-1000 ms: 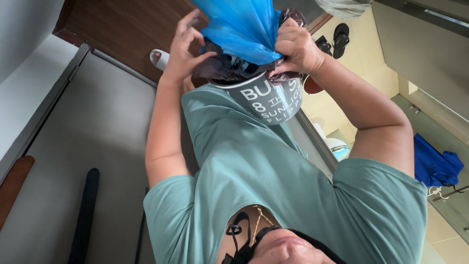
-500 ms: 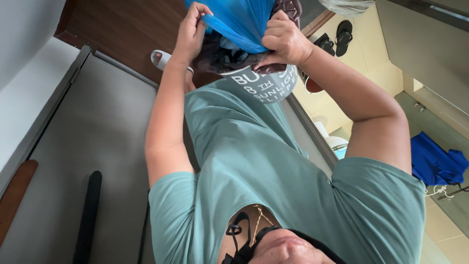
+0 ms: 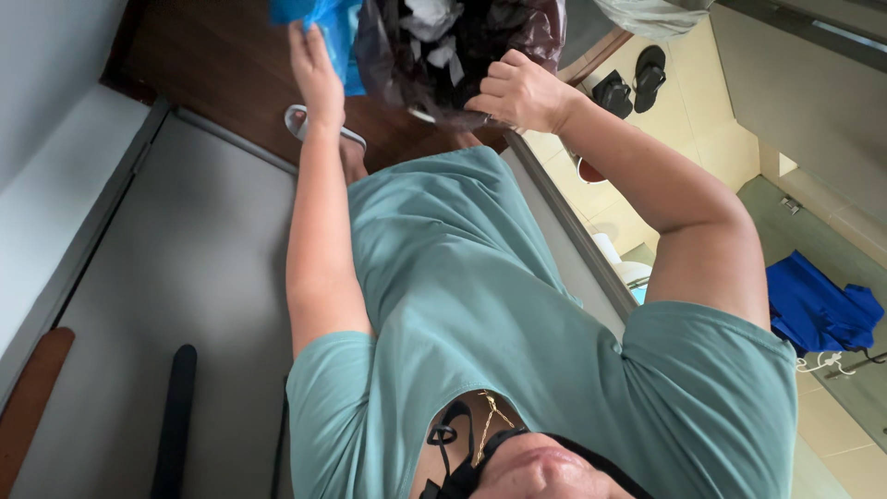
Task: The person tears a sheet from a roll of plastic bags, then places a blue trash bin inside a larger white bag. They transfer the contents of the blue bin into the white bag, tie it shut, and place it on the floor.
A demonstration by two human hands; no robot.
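Since half a second ago, the blue bag (image 3: 323, 23) has been drawn out of the dark bin liner (image 3: 453, 55) and carried to the left of it. The grey lettered bin that was seen under the liner is no longer in view. The liner's mouth is now laid open, and white crumpled paper (image 3: 430, 14) is seen inside it.

The blue bag is held up at the top edge of the view, just left of the liner, and is partly cut off by the frame. The left hand (image 3: 314, 65) is laid against it from below, with the fingers straight and kept close together. Whether the bag is pinched by the thumb cannot be told, since the thumb is hidden. The liner's rim is gripped at its right side by the right hand (image 3: 522, 92), with the fingers curled tightly into a fist around the dark plastic.

Below the liner, a teal shirt (image 3: 462, 296) is worn by the person. A sandalled foot (image 3: 319, 125) is seen on the wooden floor (image 3: 212, 65) to the lower left of the liner. A pair of black sandals (image 3: 637, 74) is seen to the right of the liner on pale tiles. A blue cloth (image 3: 818, 310) lies well apart to the lower right.
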